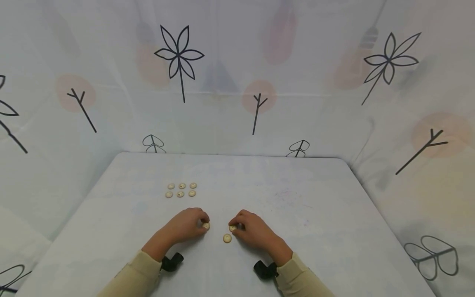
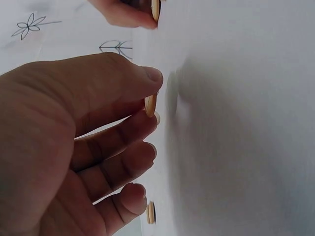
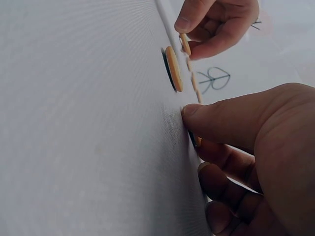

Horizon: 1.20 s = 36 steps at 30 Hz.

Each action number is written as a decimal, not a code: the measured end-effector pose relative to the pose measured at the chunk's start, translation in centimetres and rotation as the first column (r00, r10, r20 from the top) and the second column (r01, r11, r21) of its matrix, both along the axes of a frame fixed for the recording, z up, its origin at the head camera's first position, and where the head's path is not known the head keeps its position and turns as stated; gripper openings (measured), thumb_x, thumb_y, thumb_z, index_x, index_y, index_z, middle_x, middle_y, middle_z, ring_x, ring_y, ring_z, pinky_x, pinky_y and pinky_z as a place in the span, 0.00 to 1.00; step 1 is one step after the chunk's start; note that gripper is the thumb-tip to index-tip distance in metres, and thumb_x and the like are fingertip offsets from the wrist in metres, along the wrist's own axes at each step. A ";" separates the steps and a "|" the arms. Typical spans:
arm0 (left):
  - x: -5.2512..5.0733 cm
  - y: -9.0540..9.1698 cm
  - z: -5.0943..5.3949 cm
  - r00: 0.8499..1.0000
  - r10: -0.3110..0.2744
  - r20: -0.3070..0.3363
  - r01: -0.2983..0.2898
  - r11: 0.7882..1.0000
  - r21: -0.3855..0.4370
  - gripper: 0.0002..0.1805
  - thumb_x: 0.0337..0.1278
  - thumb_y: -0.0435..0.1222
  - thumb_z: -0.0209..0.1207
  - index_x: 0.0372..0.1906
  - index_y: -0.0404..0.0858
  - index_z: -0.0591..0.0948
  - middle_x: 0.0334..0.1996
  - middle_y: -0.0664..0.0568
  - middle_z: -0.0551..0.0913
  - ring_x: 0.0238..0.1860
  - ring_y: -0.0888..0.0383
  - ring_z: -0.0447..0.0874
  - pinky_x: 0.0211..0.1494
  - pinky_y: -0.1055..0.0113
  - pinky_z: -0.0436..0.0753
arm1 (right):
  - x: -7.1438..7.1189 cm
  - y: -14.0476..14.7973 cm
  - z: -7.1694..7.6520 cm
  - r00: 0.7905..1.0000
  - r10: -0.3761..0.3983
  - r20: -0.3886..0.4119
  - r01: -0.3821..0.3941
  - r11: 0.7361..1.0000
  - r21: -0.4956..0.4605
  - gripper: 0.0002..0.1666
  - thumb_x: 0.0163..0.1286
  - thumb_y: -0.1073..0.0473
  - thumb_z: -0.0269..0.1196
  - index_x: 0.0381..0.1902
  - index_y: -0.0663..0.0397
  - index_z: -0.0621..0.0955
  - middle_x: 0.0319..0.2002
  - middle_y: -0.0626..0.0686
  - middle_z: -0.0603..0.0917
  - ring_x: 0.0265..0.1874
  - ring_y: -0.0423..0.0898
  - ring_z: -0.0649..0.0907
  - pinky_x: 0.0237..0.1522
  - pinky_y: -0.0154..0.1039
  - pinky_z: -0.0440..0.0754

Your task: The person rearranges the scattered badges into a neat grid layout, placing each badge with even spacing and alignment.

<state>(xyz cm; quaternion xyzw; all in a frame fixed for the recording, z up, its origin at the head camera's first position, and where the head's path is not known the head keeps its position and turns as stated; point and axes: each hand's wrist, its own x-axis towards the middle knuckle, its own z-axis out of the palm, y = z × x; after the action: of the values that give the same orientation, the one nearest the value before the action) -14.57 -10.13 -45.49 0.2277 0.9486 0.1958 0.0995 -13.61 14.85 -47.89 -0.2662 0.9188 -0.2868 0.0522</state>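
My left hand (image 1: pixel 187 225) pinches a pale round wooden button (image 1: pixel 206 226) between thumb and index finger. In the left wrist view this button (image 2: pixel 150 104) stands on edge, just off the white table, with the other fingers loosely bent below. My right hand (image 1: pixel 254 230) has thumb and forefinger on opposite edges of a second button (image 1: pixel 232 228), down at the table surface. From the right wrist view, the thumb hides much of that button (image 3: pixel 198 141). A third button (image 1: pixel 227 238) lies flat between the hands, nearer my body, untouched.
Farther back on the left of the white table (image 1: pixel 315 231), several similar buttons (image 1: pixel 180 194) lie in two short rows. A white cloth (image 1: pixel 219 119) printed with flowers and twigs surrounds the table's back and sides. Black wrist cameras (image 1: pixel 172 262) sit below both hands.
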 end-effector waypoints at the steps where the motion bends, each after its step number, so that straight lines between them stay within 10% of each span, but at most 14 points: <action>1: -0.1 -0.1 0.0 1.000 0.009 0.001 -0.009 1.000 -0.005 0.08 0.55 0.40 0.65 0.39 0.45 0.85 0.35 0.61 0.81 0.38 0.62 0.78 0.48 0.59 0.80 | 0.0 0.0 0.0 1.000 -0.002 0.001 0.002 1.000 0.003 0.11 0.65 0.56 0.65 0.46 0.45 0.85 0.42 0.42 0.80 0.37 0.36 0.76 0.40 0.35 0.76; 36: -1.5 -5.1 0.6 0.974 0.226 -0.015 -0.226 0.970 -0.085 0.13 0.56 0.40 0.64 0.45 0.41 0.84 0.43 0.53 0.85 0.50 0.51 0.82 0.56 0.51 0.79 | 0.0 0.1 -0.1 1.000 -0.002 0.027 0.002 1.000 0.001 0.12 0.65 0.56 0.65 0.46 0.45 0.85 0.43 0.43 0.80 0.37 0.36 0.76 0.40 0.35 0.76</action>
<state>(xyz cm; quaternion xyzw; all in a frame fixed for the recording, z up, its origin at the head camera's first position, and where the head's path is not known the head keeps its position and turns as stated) -16.07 -15.24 -44.88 0.1142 0.9762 0.1644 0.0839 -13.57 14.98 -47.95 -0.2615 0.9184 -0.2900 0.0647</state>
